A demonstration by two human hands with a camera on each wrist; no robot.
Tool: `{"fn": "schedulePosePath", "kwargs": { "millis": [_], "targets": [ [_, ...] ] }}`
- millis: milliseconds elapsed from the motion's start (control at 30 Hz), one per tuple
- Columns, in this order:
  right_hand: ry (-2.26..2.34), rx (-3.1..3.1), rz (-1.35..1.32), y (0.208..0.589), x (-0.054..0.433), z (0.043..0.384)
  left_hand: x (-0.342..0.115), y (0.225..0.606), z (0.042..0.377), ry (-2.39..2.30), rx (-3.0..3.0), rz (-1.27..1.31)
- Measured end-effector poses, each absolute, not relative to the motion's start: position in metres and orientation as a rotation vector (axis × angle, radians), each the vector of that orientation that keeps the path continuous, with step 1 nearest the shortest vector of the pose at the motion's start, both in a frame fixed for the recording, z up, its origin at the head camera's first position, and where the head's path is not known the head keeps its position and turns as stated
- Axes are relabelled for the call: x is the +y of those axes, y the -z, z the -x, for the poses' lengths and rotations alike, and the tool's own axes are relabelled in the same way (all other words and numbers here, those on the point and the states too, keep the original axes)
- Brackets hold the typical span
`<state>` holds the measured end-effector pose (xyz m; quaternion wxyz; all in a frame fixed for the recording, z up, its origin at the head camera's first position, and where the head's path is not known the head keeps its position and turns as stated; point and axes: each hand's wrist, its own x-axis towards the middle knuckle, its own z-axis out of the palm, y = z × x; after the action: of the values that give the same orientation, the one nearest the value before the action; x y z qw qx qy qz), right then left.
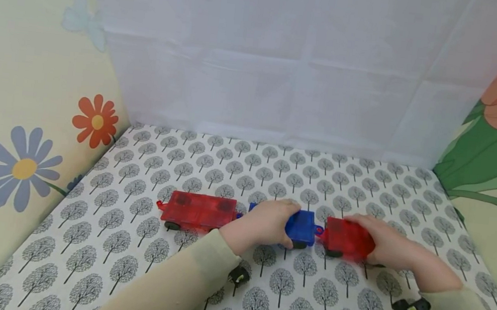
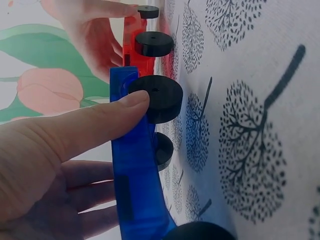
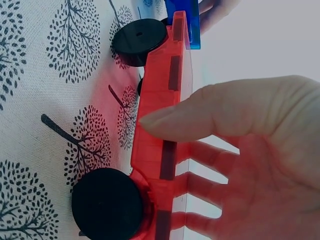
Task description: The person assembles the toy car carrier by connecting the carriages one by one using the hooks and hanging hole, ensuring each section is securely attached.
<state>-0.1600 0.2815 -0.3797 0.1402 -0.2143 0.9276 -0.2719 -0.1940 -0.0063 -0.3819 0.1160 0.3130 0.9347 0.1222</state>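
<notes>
My left hand (image 1: 266, 222) grips a translucent blue toy car base (image 1: 302, 225) across its top; the thumb presses its side by a black wheel (image 2: 159, 99) in the left wrist view. To the right, my right hand (image 1: 391, 243) holds a red car base (image 1: 343, 238), thumb on the near side, fingers on the far side. Small loops on the blue and right red bases meet between the hands; whether they are hooked together I cannot tell. Another red car base (image 1: 199, 210) stands at the left, its right end close to the blue one, that joint partly hidden by my left hand.
A white cloth with grey trees (image 1: 140, 234) covers the table. Behind it hangs a plain white sheet (image 1: 285, 63). Flower-printed panels flank both sides, with a blue flower (image 1: 24, 169) on the left. A black wrist device (image 1: 411, 308) shows at the right wrist.
</notes>
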Motion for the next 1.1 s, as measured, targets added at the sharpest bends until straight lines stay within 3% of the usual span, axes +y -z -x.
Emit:
{"fn": "schedulePosePath", "kwargs": {
  "millis": [1100],
  "targets": [
    [0.623, 2.727, 0.671, 0.3889, 0.2818, 0.1564, -0.0116, 0.3885, 0.189, -0.333, 2.746, -0.911]
  ]
}}
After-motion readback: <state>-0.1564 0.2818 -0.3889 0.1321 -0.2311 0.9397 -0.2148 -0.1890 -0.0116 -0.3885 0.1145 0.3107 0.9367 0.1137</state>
